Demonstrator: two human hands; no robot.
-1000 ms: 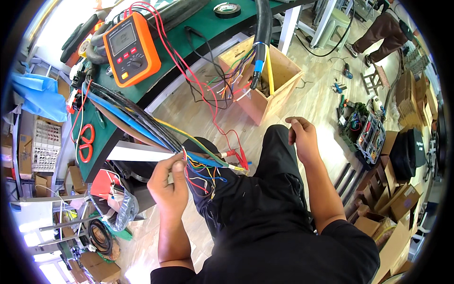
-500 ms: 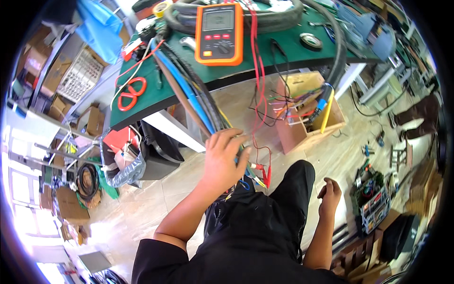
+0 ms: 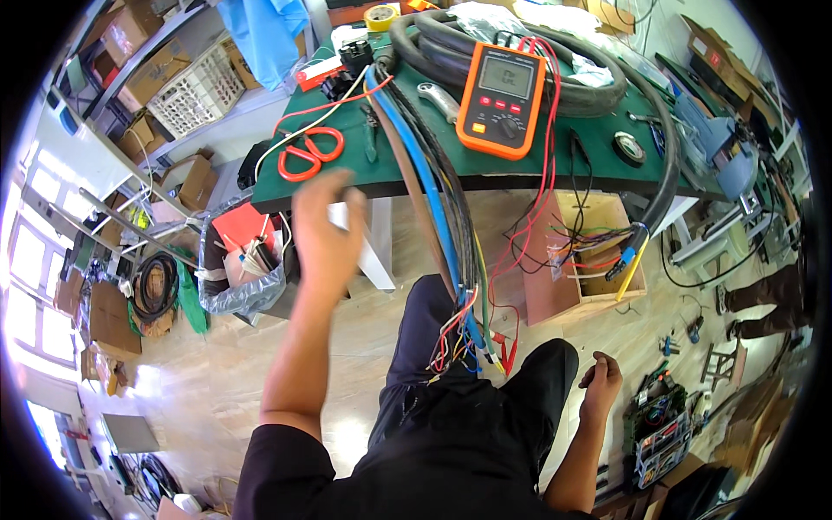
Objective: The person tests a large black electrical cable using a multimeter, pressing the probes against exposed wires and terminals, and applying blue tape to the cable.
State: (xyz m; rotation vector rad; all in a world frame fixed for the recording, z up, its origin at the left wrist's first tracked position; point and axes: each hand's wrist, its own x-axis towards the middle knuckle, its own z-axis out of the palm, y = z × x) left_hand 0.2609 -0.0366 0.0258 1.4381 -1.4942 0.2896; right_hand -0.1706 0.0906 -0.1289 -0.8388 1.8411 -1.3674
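Note:
My left hand (image 3: pixel 328 224) is raised at the bench's front edge, just below the orange-handled scissors (image 3: pixel 310 154), thumb and fingers apart, holding nothing visible, slightly blurred. Low at right, beside my knee, my right hand (image 3: pixel 600 381) has its fingers curled with nothing seen in them. A bundle of brown, blue and black cables (image 3: pixel 438 217) runs off the bench down to loose coloured wire ends over my lap, with red clips (image 3: pixel 511 355) at them. An orange handheld meter (image 3: pixel 500 100) with red and black leads lies on the green bench (image 3: pixel 407 156) near small pliers (image 3: pixel 371 139).
Under the bench are a plywood box (image 3: pixel 546 286) holding a second cable end and a lined bin (image 3: pixel 232 293). Coiled hose (image 3: pixel 598 102) and tape (image 3: pixel 629 147) lie on top. An open toolbox (image 3: pixel 663 446) is at right, near another person's legs (image 3: pixel 763 295); shelving (image 3: pixel 169 52) stands left.
My left hand has let go of the cable bundle and moved up and left toward the scissors. The view has swung up, showing more of the bench.

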